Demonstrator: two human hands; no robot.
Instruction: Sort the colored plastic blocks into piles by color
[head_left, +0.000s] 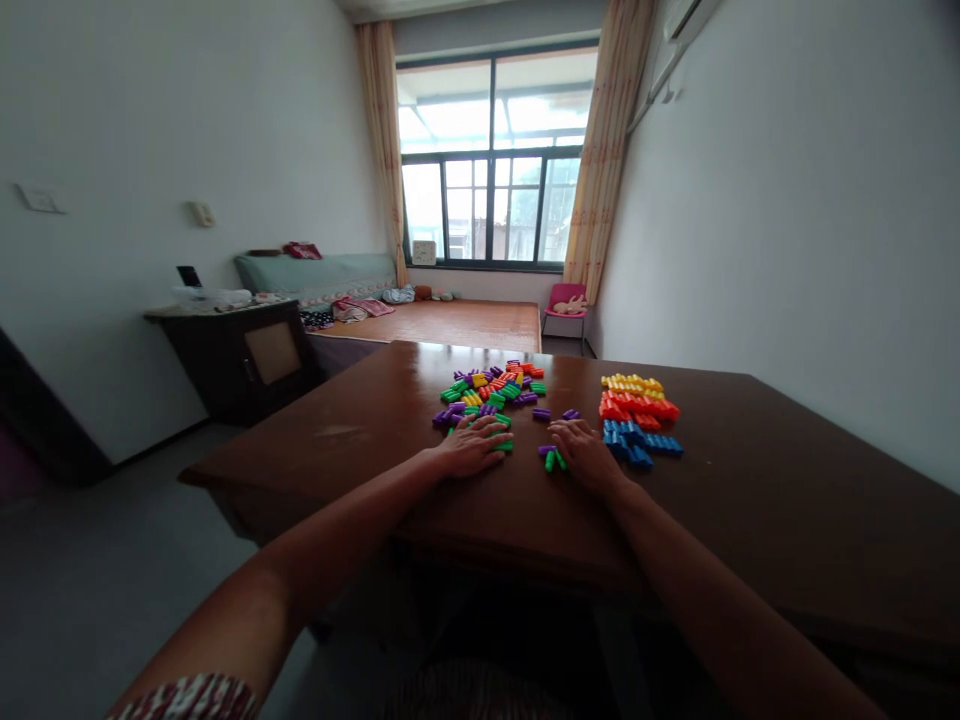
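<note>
Left grip [475, 446] is lying open by mixed pieces [510, 391], centre frame; right grip [586, 456] is hiding any hold; colour rows [637, 406] are sitting centre-right, seemingly keeping shades apart

Green and purple blocks [496, 399], brown table [750, 520]

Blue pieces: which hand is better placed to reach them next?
Likely the right hand: it lies close to the blue pieces, while the left hand is farther off, at the mixed pile.
</note>
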